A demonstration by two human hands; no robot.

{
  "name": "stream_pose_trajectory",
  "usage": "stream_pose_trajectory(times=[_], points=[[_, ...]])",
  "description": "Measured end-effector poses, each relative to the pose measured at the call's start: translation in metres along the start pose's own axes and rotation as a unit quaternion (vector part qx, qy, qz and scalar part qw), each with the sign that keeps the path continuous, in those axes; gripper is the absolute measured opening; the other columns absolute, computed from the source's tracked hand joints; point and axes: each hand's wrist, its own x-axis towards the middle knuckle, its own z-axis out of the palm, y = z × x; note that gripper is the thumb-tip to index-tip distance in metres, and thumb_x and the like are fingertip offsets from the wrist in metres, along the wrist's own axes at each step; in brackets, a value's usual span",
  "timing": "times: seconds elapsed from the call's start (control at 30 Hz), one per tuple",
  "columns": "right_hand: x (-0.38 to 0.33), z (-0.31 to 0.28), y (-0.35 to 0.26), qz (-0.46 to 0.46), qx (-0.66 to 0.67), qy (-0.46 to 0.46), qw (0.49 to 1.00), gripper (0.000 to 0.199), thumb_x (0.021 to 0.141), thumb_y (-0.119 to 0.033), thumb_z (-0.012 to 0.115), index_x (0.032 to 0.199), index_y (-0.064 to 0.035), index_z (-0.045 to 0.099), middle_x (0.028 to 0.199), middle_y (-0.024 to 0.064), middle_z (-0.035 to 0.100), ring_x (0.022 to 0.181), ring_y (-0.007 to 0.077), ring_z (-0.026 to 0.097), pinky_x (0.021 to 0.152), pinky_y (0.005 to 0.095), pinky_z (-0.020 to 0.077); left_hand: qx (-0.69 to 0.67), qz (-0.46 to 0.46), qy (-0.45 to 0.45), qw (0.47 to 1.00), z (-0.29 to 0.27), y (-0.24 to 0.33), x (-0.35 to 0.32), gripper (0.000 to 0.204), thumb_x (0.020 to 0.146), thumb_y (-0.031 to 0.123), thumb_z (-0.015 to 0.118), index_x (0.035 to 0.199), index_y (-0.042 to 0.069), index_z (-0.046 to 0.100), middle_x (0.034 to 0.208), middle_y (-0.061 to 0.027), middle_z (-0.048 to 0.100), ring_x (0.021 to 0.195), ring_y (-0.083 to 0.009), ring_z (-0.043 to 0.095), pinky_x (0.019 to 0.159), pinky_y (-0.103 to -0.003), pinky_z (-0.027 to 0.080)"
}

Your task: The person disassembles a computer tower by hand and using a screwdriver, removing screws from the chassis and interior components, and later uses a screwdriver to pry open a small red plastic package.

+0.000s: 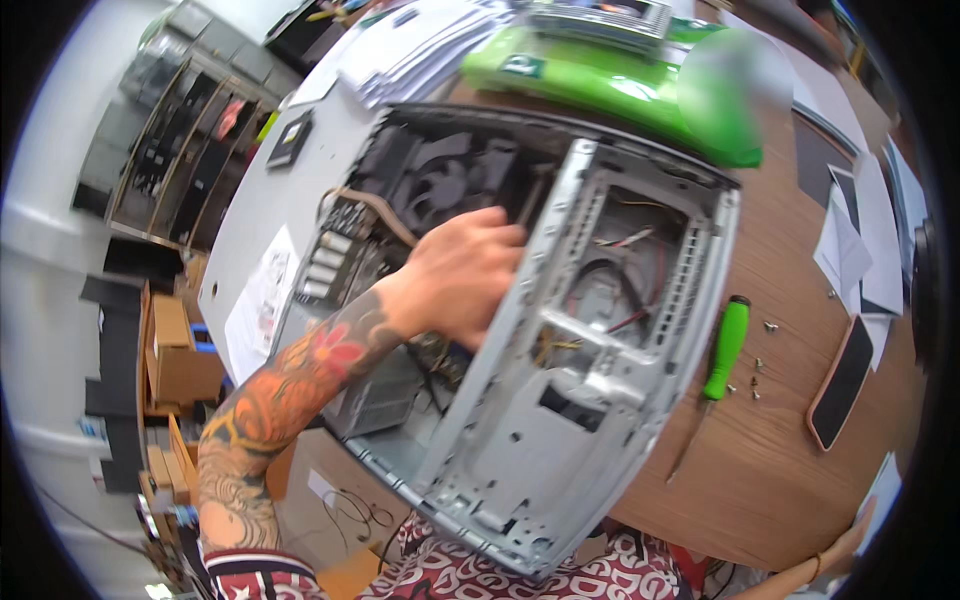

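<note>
An opened grey metal computer case (560, 440) lies on its side in front of me, its inside facing up. My left hand (465, 270) reaches into it from the lower left, next to the metal crossbar (515, 300). The fingers are curled down and closed; the tips, and whatever they grip, are hidden. A black fan (440, 185) sits just beyond the hand. Nearer my forearm are the case's slots and ports (325, 265) and a boxy metal unit (375, 400). Loose cables (610, 285) run through the drive bay on the right. My right hand is not visible.
Right of the case lie a green-handled screwdriver (730, 345), several loose screws (757, 380) and a phone (840, 385). A green package (590, 75) with a metal unit (600, 22) on it lies behind. Papers (420, 45) are stacked far left. Another person's arm (825, 565) shows lower right.
</note>
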Motion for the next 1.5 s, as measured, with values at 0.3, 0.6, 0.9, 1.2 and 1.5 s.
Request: stream_pose_trajectory(times=[0.3, 0.6, 0.9, 1.2, 1.5], points=[[-0.143, 0.040, -0.258, -0.065, 0.226, -0.279, 0.931, 0.046, 0.084, -0.023, 0.059, 0.124, -0.0009, 0.059, 0.123, 0.0234, 0.062, 0.118, 0.0354, 0.059, 0.103, 0.0426, 0.0455, -0.002, 0.018, 0.022, 1.000, -0.001, -0.010, 0.001, 0.037, 0.069, 0.047, 0.066, 0.060, 0.012, 0.064, 0.062, -0.0099, 0.063, 0.064, -0.0305, 0.062, 0.070, -0.039, 0.046], [-0.293, 0.117, -0.312, -0.130, 0.186, -0.308, 0.924, 0.045, 0.080, -0.022, 0.059, 0.120, 0.0000, 0.062, 0.119, 0.0245, 0.064, 0.115, 0.0368, 0.061, 0.101, 0.0437, 0.0469, -0.118, 0.117, 0.110, 0.980, 0.007, -0.013, 0.022, 0.021, 0.063, 0.026, 0.072, 0.076, 0.010, 0.067, 0.073, -0.0142, 0.063, 0.075, -0.0391, 0.060, 0.073, -0.048, 0.046], [-0.255, -0.066, -0.316, 0.167, 0.149, -0.320, 0.921, 0.028, 0.086, -0.019, 0.071, 0.111, -0.0059, 0.067, 0.098, 0.0161, 0.073, 0.090, 0.0332, 0.071, 0.079, 0.0389, 0.0567, -0.108, 0.104, 0.043, 0.988, 0.001, 0.005, 0.014, 0.022, 0.062, 0.018, 0.070, 0.082, 0.010, 0.072, 0.075, -0.0133, 0.062, 0.075, -0.0358, 0.055, 0.071, -0.042, 0.040], [-0.082, -0.239, -0.194, 0.157, -0.088, 0.245, 0.953, 0.024, 0.091, -0.016, 0.069, 0.099, 0.0065, 0.070, 0.092, 0.0144, 0.075, 0.081, 0.0168, 0.071, 0.076, 0.0313, 0.0532, -0.078, 0.083, 0.027, 0.993, -0.007, -0.015, 0.003, 0.030, 0.062, 0.023, 0.072, 0.089, 0.010, 0.074, 0.078, -0.0142, 0.064, 0.076, -0.0361, 0.058, 0.070, -0.044, 0.041], [0.019, -0.364, 0.011, 0.273, -0.417, 0.143, 0.855, 0.032, 0.075, -0.025, 0.075, 0.093, 0.0005, 0.074, 0.092, 0.0222, 0.072, 0.093, 0.0385, 0.070, 0.082, 0.0446, 0.0554, -0.103, 0.103, 0.029, 0.989, 0.001, 0.000, 0.015, 0.017, 0.065, 0.026, 0.072, 0.073, 0.011, 0.070, 0.069, -0.0116, 0.063, 0.072, -0.0343, 0.061, 0.068, -0.044, 0.042]])
